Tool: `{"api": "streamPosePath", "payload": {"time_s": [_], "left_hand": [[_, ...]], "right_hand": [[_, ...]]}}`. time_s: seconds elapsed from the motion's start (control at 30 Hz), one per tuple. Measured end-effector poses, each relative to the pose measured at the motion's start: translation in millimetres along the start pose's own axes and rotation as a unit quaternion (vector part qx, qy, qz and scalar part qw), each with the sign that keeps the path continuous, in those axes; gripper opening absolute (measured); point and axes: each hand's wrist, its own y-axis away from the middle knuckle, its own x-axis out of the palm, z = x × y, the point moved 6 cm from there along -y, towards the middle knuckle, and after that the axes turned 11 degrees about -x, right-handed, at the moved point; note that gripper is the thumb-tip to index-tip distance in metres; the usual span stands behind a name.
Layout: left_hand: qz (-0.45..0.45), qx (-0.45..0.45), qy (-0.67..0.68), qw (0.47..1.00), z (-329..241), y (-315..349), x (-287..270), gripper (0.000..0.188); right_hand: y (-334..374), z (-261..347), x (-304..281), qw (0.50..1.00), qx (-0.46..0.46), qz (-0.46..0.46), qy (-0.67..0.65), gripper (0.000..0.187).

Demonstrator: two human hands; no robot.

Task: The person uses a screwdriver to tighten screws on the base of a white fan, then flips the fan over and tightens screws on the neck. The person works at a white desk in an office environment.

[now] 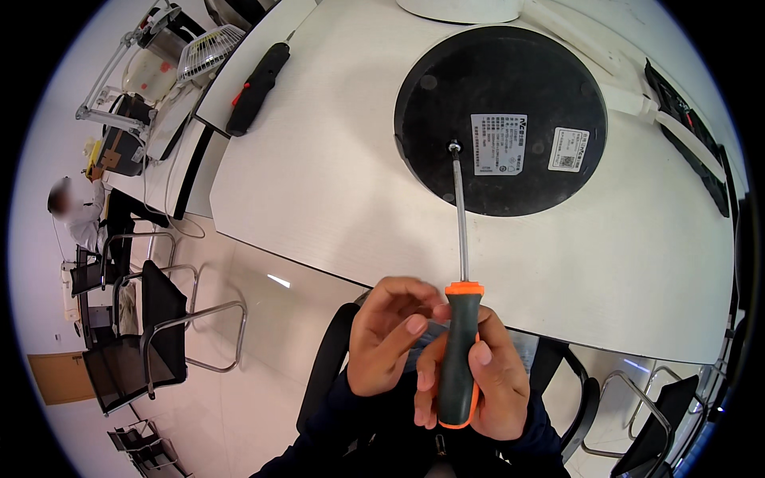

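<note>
A long screwdriver (460, 354) with a dark green and orange handle lies in my right hand (502, 382), the fingers and thumb wrapped round its grip. Its steel shaft runs away from me, and the tip meets a small recess (455, 146) in a black round base (446, 88). That base rests on the white table with its labelled underside up. Close beside the handle's orange collar is my left hand (386, 334), fingers bent and thumb apart from them. Nothing shows clearly in it, though its fingertips partly hide behind the handle.
A black cordless screwdriver (261, 89) lies at the table's (335, 183) far left. Beyond the base stand white lamp-like parts (462, 8), with a black tool pouch (689, 143) at right. Chairs (163, 319) and a seated person (80, 215) are off to the left.
</note>
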Motion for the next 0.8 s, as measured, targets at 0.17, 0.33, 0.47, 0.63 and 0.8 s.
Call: {"api": "streamPosePath", "payload": {"time_s": [0.17,0.33,0.47,0.63,0.8], "left_hand": [[0.031,-0.037,-0.115,0.992,7.7,35.8,-10.4,0.022],[0.097,-0.068,-0.226,0.967,10.0,56.6,5.8,0.03],[0.08,-0.146,-0.19,0.968,13.2,46.4,13.7,0.033],[0.187,-0.224,0.143,0.946,34.0,44.5,21.7,0.043],[0.335,-0.123,0.399,0.844,41.8,41.5,30.8,0.054]], "right_hand": [[-1.4,-1.6,-6.1,0.998,-0.045,-0.014,0.037,0.033],[-2.6,-1.9,-9.1,0.982,-0.056,-0.018,0.179,0.035],[-3.0,-4.3,-10.0,0.975,-0.084,-0.011,0.203,0.039],[-2.1,-6.2,-11.9,1.0,0.013,0.025,-0.011,0.046],[-5.1,-13.4,-7.9,0.997,0.042,0.066,0.002,0.037]]}}
